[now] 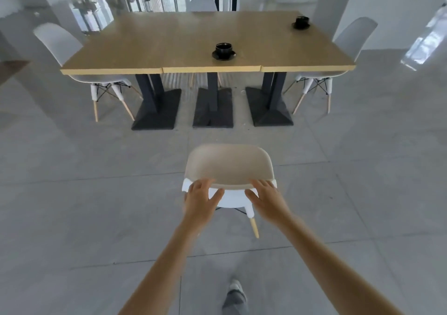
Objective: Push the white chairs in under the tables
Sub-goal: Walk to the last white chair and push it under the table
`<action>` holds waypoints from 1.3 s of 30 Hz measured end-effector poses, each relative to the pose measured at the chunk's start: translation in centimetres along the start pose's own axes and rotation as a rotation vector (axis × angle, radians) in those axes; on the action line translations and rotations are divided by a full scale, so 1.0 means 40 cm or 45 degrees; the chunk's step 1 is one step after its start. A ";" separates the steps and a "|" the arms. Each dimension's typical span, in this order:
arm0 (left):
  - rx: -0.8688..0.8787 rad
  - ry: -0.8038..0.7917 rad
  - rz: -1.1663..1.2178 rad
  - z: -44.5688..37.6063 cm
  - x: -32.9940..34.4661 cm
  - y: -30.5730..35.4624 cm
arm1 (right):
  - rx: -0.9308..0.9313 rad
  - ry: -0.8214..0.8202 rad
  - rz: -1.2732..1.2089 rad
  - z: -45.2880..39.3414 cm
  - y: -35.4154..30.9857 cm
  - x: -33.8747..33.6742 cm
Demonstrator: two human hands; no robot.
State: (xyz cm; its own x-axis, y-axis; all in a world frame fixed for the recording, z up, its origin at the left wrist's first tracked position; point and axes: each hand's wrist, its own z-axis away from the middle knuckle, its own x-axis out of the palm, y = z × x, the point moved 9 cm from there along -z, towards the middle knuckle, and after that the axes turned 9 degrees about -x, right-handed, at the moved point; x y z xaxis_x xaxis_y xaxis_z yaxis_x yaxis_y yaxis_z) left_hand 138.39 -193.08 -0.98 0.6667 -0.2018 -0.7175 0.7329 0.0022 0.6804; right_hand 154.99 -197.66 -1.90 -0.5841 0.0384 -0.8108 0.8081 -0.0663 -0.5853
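Observation:
A white chair with wooden legs stands on the floor in front of me, its back towards me, well short of the long wooden table. My left hand grips the left end of the backrest's top edge. My right hand grips the right end. Fingers curl over the rim and the thumbs press on the rear face. The table rests on three dark pedestal bases. Two more white chairs sit at the table's ends, one on the left and one on the right, both partly under the top.
Two black cups on saucers stand on the table, one near the front middle and one at the far right. Another white chair shows beyond the far edge. Grey tiled floor lies between chair and table. My foot is below.

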 end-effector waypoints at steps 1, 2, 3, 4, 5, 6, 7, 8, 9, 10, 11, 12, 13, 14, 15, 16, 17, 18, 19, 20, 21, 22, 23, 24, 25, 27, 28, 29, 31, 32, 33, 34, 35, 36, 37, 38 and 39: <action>-0.014 -0.009 -0.035 -0.012 0.016 -0.013 | 0.000 -0.029 0.045 -0.008 0.007 0.020; -0.021 -0.016 -0.055 -0.022 0.028 -0.024 | -0.008 -0.059 0.085 -0.016 0.013 0.039; -0.023 -0.022 -0.067 -0.034 0.040 -0.033 | -0.022 -0.092 0.119 -0.024 0.018 0.057; -0.019 -0.030 -0.085 -0.046 0.052 -0.042 | -0.038 -0.126 0.151 -0.032 0.024 0.075; -0.008 -0.040 -0.118 -0.058 0.064 -0.048 | -0.057 -0.158 0.182 -0.043 0.028 0.091; -0.003 -0.057 -0.159 -0.069 0.079 -0.054 | -0.072 -0.188 0.209 -0.053 0.033 0.106; -0.010 -0.079 -0.201 -0.082 0.094 -0.063 | -0.074 -0.213 0.226 -0.064 0.041 0.119; -0.023 -0.099 -0.236 -0.094 0.108 -0.072 | -0.070 -0.226 0.233 -0.076 0.049 0.129; -0.031 -0.111 -0.262 -0.101 0.116 -0.078 | -0.069 -0.228 0.233 -0.084 0.054 0.133; -0.035 -0.119 -0.284 -0.112 0.124 -0.084 | -0.065 -0.227 0.228 -0.093 0.062 0.138; -0.033 -0.128 -0.308 -0.123 0.131 -0.087 | -0.068 -0.223 0.223 -0.101 0.068 0.139; -0.027 -0.144 -0.334 -0.135 0.138 -0.089 | -0.081 -0.219 0.222 -0.108 0.075 0.140; -0.018 -0.164 -0.356 -0.147 0.147 -0.089 | -0.097 -0.215 0.221 -0.112 0.080 0.139; 0.000 -0.178 -0.367 -0.158 0.153 -0.088 | -0.116 -0.207 0.223 -0.119 0.085 0.137; 0.023 -0.181 -0.364 -0.167 0.155 -0.087 | -0.137 -0.192 0.226 -0.122 0.086 0.135; 0.055 -0.163 -0.350 -0.176 0.155 -0.084 | -0.160 -0.173 0.231 -0.126 0.086 0.133; 0.087 -0.130 -0.337 -0.182 0.150 -0.080 | -0.180 -0.158 0.233 -0.131 0.083 0.130; 0.112 -0.094 -0.333 -0.187 0.144 -0.078 | -0.195 -0.150 0.234 -0.137 0.082 0.129; 0.125 -0.074 -0.334 -0.193 0.140 -0.077 | -0.201 -0.149 0.234 -0.144 0.082 0.128; 0.132 -0.067 -0.337 -0.200 0.139 -0.075 | -0.205 -0.147 0.234 -0.151 0.083 0.126; 0.133 -0.071 -0.343 -0.207 0.142 -0.072 | -0.205 -0.145 0.233 -0.159 0.086 0.123; 0.132 -0.075 -0.350 -0.216 0.146 -0.068 | -0.204 -0.146 0.234 -0.170 0.090 0.119; 0.131 -0.075 -0.356 -0.227 0.151 -0.061 | -0.200 -0.148 0.237 -0.182 0.096 0.114; 0.129 -0.071 -0.354 -0.239 0.154 -0.054 | -0.197 -0.149 0.242 -0.196 0.104 0.109; 0.120 -0.068 -0.348 -0.253 0.156 -0.047 | -0.196 -0.150 0.244 -0.211 0.112 0.104; 0.104 -0.073 -0.342 -0.287 0.164 -0.035 | -0.198 -0.144 0.233 -0.245 0.126 0.091; 0.102 -0.072 -0.348 -0.306 0.168 -0.028 | -0.207 -0.136 0.233 -0.263 0.132 0.085; 0.102 -0.071 -0.356 -0.319 0.171 -0.022 | -0.211 -0.132 0.233 -0.276 0.137 0.080; 0.101 -0.073 -0.362 -0.349 0.177 -0.013 | -0.211 -0.131 0.227 -0.304 0.148 0.072; 0.098 -0.073 -0.364 -0.374 0.180 -0.003 | -0.207 -0.133 0.221 -0.330 0.156 0.065; 0.099 -0.082 -0.363 -0.390 0.181 0.003 | -0.205 -0.137 0.214 -0.346 0.159 0.061; 0.102 -0.085 -0.367 -0.412 0.181 0.013 | -0.203 -0.138 0.217 -0.370 0.162 0.054; 0.096 -0.099 -0.368 -0.426 0.183 0.015 | -0.197 -0.144 0.213 -0.382 0.165 0.053; 0.096 -0.093 -0.361 -0.465 0.184 0.027 | -0.199 -0.135 0.212 -0.419 0.176 0.044; 0.093 -0.098 -0.354 -0.473 0.182 0.029 | -0.201 -0.136 0.214 -0.428 0.174 0.044; 0.094 -0.094 -0.357 -0.483 0.178 0.030 | -0.208 -0.134 0.227 -0.438 0.172 0.044; 0.097 -0.098 -0.351 -0.506 0.178 0.035 | -0.217 -0.125 0.225 -0.458 0.175 0.042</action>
State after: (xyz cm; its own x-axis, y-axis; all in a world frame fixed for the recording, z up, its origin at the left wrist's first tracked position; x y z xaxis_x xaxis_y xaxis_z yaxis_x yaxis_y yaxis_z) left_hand 146.89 -174.70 -8.16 0.4296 -0.2586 -0.8652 0.8706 -0.1357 0.4728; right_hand 161.06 -179.78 -7.49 -0.4306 -0.0566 -0.9008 0.8946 0.1056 -0.4343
